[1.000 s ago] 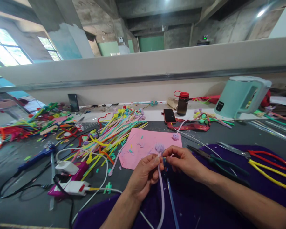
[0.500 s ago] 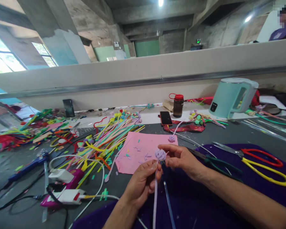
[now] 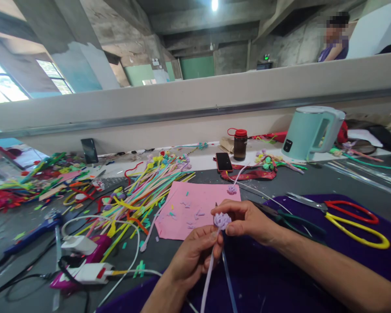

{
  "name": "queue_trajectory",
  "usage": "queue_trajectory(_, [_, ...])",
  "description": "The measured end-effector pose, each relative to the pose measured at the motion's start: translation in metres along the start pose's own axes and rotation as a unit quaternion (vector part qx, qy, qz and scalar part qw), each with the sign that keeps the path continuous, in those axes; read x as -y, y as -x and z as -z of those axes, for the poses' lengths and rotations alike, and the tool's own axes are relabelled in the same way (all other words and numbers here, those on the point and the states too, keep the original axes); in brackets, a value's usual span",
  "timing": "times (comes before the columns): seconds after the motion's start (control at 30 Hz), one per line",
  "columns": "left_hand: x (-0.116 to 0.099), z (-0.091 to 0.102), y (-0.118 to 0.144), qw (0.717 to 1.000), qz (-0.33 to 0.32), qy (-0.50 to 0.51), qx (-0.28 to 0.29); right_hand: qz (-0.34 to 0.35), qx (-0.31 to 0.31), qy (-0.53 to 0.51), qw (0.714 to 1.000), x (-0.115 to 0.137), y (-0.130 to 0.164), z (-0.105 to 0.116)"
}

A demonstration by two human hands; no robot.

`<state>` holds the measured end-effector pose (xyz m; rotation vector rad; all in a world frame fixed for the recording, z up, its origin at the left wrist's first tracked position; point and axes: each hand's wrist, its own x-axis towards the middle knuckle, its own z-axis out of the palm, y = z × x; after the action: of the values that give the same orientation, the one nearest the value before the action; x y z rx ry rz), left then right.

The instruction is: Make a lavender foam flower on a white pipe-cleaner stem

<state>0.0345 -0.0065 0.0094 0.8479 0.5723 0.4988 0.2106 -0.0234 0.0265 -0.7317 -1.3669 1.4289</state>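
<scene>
Bright window daylight, sharp centre, warped edges.

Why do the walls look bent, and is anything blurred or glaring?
Head view: the wide lens bows the ledge and tilts the pillars; the window and ceiling lamp are blown out white; the far person's face is pixelated; both hands and the purple flower stay sharp.

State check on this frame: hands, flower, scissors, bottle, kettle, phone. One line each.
left hand: shut on lilac stem
right hand: pinching lilac flower
scissors: closed, lying flat
bottle: upright, red cap on
kettle: upright, lid shut
phone: flat, screen dark
</scene>
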Motion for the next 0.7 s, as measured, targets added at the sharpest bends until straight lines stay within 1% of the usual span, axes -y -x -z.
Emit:
queue_trajectory(0.17, [0.0017,0.0016,0.0001,1.000,-0.007,-0.006,0.009,0.012,-0.003,0.000,1.000,-0.0012,-0.0003,-0.0001])
queue_trajectory(0.27, [0.0018,0.0016,0.0004,1.000,-0.006,-0.008,0.008,0.006,-0.004,0.004,1.000,-0.0007,-0.0003,-0.0004])
queue_trajectory(0.47, [0.0014,0.0000,0.0004,1.000,0.001,-0.006,-0.012,-0.006,-0.010,0.019,1.000,0.0010,-0.0001,-0.0011])
queue_trajectory(0.6, [0.0031,-0.0009,0.0001,0.999,-0.025,-0.004,-0.023,-0.022,-0.008,0.013,1.000,0.0022,-0.0001,-0.0008])
queue_trajectory(0.7, [0.0043,-0.0007,-0.0005,0.999,-0.030,-0.010,-0.032,-0.028,-0.012,0.011,0.999,0.0033,0.0004,-0.0003])
